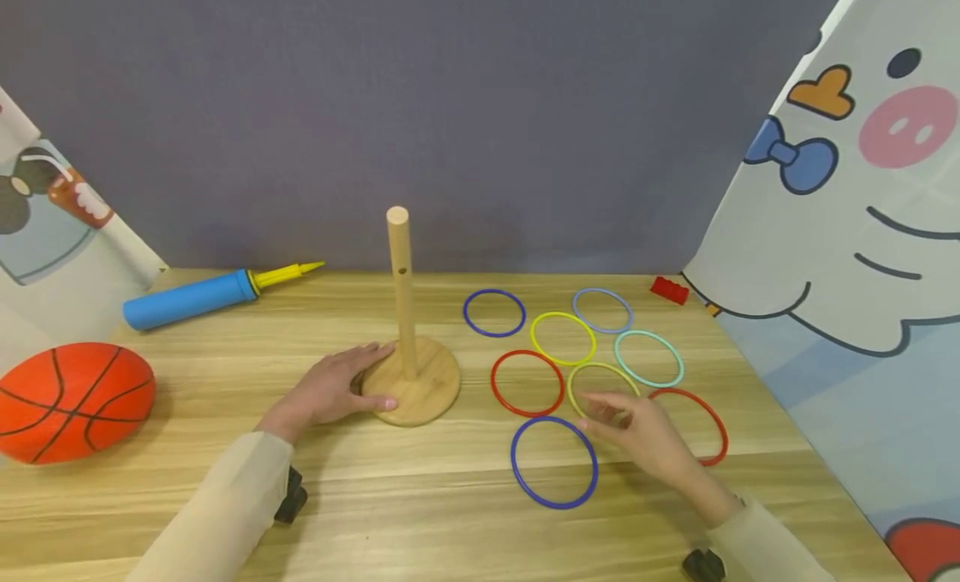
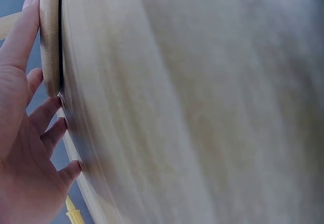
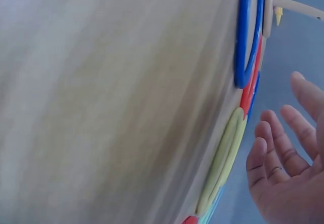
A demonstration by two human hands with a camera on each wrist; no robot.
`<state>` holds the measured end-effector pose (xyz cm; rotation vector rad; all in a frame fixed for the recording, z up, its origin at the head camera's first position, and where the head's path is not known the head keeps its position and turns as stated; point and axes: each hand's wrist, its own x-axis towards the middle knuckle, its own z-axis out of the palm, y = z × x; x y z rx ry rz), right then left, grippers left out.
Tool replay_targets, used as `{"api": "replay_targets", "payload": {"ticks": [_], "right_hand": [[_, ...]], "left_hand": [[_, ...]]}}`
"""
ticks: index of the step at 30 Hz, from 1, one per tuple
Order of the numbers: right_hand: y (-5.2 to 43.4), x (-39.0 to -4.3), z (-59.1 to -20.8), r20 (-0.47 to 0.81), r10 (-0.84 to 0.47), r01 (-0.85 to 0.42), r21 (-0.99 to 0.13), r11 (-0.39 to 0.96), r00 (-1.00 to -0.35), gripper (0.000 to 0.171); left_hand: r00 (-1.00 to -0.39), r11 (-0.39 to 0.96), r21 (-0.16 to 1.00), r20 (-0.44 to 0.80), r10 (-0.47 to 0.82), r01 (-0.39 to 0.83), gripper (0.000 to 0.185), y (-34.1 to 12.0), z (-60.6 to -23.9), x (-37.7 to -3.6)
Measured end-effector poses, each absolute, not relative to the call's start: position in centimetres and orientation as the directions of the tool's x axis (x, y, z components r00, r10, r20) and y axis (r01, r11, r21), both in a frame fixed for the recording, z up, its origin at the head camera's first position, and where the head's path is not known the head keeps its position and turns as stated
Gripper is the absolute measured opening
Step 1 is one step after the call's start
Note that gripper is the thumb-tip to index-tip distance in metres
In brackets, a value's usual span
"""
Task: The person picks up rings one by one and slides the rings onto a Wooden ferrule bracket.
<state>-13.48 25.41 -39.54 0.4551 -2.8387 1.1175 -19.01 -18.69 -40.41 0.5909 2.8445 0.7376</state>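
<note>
A wooden peg stand (image 1: 408, 373) with an upright post (image 1: 400, 290) stands mid-table. My left hand (image 1: 337, 390) rests on the left edge of its round base (image 2: 49, 36), thumb along the front rim, fingers relaxed. Several thin plastic rings lie flat to the right: blue (image 1: 554, 462), red (image 1: 527, 383), olive-yellow (image 1: 600, 386), yellow (image 1: 563, 338), teal (image 1: 648, 358), another red (image 1: 701, 423). My right hand (image 1: 633, 423) hovers open over the olive-yellow ring (image 3: 223, 158) and holds nothing. The near blue ring (image 3: 245, 36) shows edge-on in the right wrist view.
A deflated orange basketball (image 1: 71, 401) lies at the left table edge. A blue and yellow hand pump (image 1: 202, 297) lies at the back left. A small red block (image 1: 669, 289) sits at the back right. Printed curtains hang on both sides.
</note>
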Motion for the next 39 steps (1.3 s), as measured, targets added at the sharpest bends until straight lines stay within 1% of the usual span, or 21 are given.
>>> {"api": "replay_targets", "payload": {"ticks": [4,10,15,22,29,35,39], "right_hand": [[25.5,-13.3,-40.0,0.123,-0.278,-0.29,-0.647,0.705,-0.953,0.043],[25.4,-13.3,-40.6,0.09,-0.344,-0.321,-0.629,0.708,-0.935,0.043],[24.9,-13.3,-40.8,0.081,-0.347,-0.321,-0.615,0.72,-0.934,0.042],[24.2,-13.3,-40.5,0.132,-0.358,-0.37,-0.535,0.759,-0.924,0.028],[23.8,-13.4,-40.1,0.118,-0.365,-0.374,-0.485,0.79,-0.924,0.022],[23.6,-13.9,-40.1,0.115,-0.386,-0.39,-0.486,0.782,-0.915,0.017],[23.3,-14.0,-40.0,0.121,-0.372,-0.382,-0.49,0.783,-0.92,0.013]], "left_hand": [[-0.912,0.8,0.493,-0.033,0.41,0.342,0.091,-18.7,-40.4,-18.9],[-0.912,0.796,0.501,-0.029,0.409,0.341,0.092,-18.8,-40.7,-18.9],[-0.916,0.798,0.505,-0.035,0.4,0.33,0.093,-19.0,-41.0,-18.9],[-0.914,0.794,0.511,-0.039,0.404,0.329,0.093,-19.1,-40.9,-18.9],[-0.913,0.794,0.512,-0.043,0.405,0.328,0.092,-19.0,-40.6,-18.7],[-0.914,0.791,0.518,-0.044,0.404,0.325,0.092,-18.9,-40.5,-18.7],[-0.911,0.788,0.52,-0.043,0.41,0.33,0.092,-18.9,-40.5,-18.7]]}}
